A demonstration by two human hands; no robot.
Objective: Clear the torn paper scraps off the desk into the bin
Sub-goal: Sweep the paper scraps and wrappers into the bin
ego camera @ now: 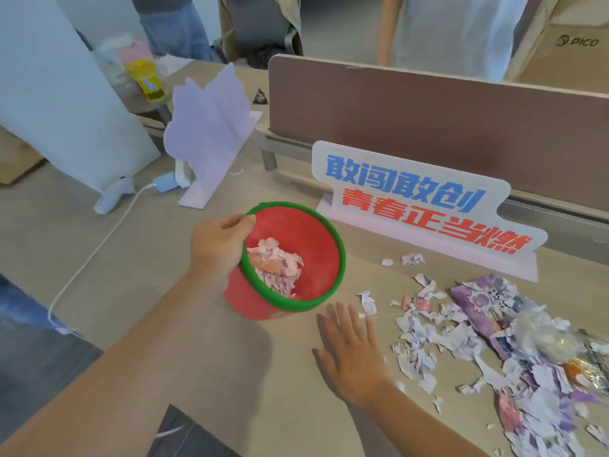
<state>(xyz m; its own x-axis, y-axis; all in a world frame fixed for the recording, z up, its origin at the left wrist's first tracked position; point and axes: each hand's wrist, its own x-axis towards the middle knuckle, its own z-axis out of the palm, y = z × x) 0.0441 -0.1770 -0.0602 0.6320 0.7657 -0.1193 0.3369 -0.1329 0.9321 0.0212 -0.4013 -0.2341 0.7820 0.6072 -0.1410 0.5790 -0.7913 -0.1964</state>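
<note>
Scraps (494, 351) of torn paper lie heaped by the right edge of the desk (138, 258). The left hand (219, 245) pinches the green rim of the tilted red bin (293, 258), with some scraps inside. The right hand (351, 351) lies flat beside the heap, fingers spread, holding nothing.

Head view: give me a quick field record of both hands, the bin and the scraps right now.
left hand: grips the bin's green rim, thumb over the edge
right hand: open, flat, fingers spread, palm down on the desk, empty
bin: red, tilted toward the person
bin contents: some torn paper already inside
scrap pile: right of the right hand, on the desk
sign: upright behind the scraps
</note>
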